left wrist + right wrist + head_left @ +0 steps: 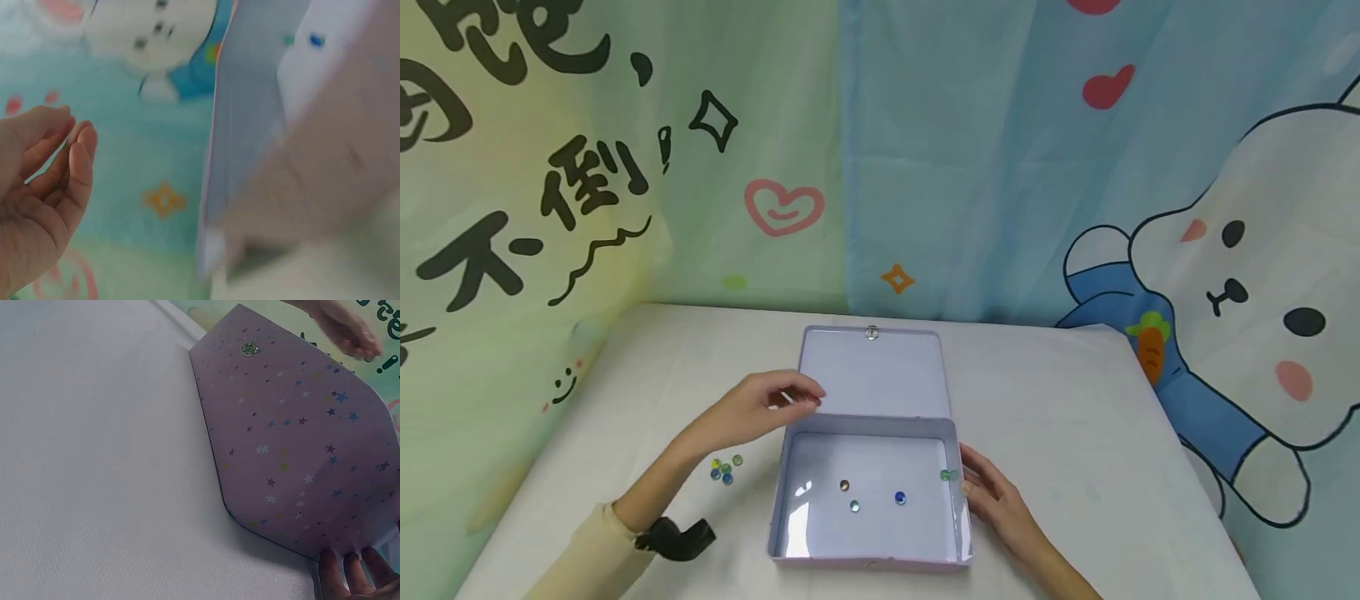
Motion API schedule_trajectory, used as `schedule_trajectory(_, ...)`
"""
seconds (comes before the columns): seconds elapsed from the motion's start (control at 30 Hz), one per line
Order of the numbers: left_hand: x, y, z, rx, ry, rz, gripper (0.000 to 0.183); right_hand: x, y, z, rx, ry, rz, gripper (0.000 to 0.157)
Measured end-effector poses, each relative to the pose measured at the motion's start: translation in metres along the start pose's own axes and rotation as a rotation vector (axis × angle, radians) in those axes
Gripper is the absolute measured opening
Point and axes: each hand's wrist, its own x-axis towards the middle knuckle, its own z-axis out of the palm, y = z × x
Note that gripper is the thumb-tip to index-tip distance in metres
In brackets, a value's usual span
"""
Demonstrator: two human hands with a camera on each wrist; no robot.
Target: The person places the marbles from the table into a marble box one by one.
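A lilac tin box (872, 565) stands with its lid (874, 371) laid back, and its outside has a star print in the right wrist view. On its floor lie an amber marble (845, 485), a blue marble (900, 497) and two green ones, one (945, 475) close to the right wall. My left hand (767, 407) hovers by the box's hinge side at the left, fingers bent towards the thumb; the left wrist view shows nothing between them. My right hand (1000, 500) touches the right wall, and its fingertips (329, 559) rest against the starred outside.
Several loose marbles (727, 479) sit in a cluster on the white tablecloth (1075, 433), left of the box beneath my left forearm. A metal clasp (872, 332) is on the lid's far edge. Printed curtains (955, 167) hang behind the table.
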Motion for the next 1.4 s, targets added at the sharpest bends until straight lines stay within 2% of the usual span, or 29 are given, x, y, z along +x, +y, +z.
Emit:
schedule_trajectory(0.1, -0.03, -0.02, -0.013, 0.084, 0.12, -0.066, 0.017, 0.0, 0.0, -0.001, -0.008, -0.009, -0.008, 0.056)
schedule_trajectory(0.23, -0.067, -0.047, -0.018, 0.237, 0.212, -0.095, 0.017, 0.001, 0.001, -0.001, -0.014, -0.02, -0.008, 0.056)
schedule_trajectory(0.37, -0.095, -0.066, -0.016, 0.321, 0.255, -0.116, 0.018, 0.002, 0.001, 0.0, -0.021, -0.008, 0.008, 0.056)
schedule_trajectory(0.5, -0.111, -0.081, -0.013, 0.365, 0.237, -0.161, 0.018, 0.001, 0.002, -0.002, -0.033, 0.001, 0.011, 0.055)
schedule_trajectory(0.67, -0.121, -0.096, -0.012, 0.329, 0.218, -0.186, 0.018, 0.001, 0.002, -0.003, -0.037, 0.001, 0.002, 0.055)
schedule_trajectory(0.8, -0.123, -0.102, -0.014, 0.289, 0.227, -0.139, 0.022, 0.001, 0.002, -0.003, -0.027, -0.016, -0.027, 0.055)
schedule_trajectory(1.03, -0.12, -0.109, -0.015, 0.279, 0.154, -0.066, 0.021, 0.002, 0.001, 0.0, -0.034, -0.012, -0.024, 0.054)
schedule_trajectory(1.13, -0.118, -0.113, -0.013, 0.278, 0.146, -0.042, 0.019, 0.002, 0.001, 0.0, -0.04, -0.007, -0.014, 0.054)
schedule_trajectory(1.27, -0.117, -0.116, -0.01, 0.281, 0.144, -0.027, 0.017, 0.002, 0.002, 0.0, -0.037, -0.007, -0.012, 0.055)
schedule_trajectory(1.4, -0.116, -0.117, -0.01, 0.302, 0.128, -0.046, 0.015, 0.002, 0.001, 0.0, -0.032, -0.007, -0.015, 0.055)
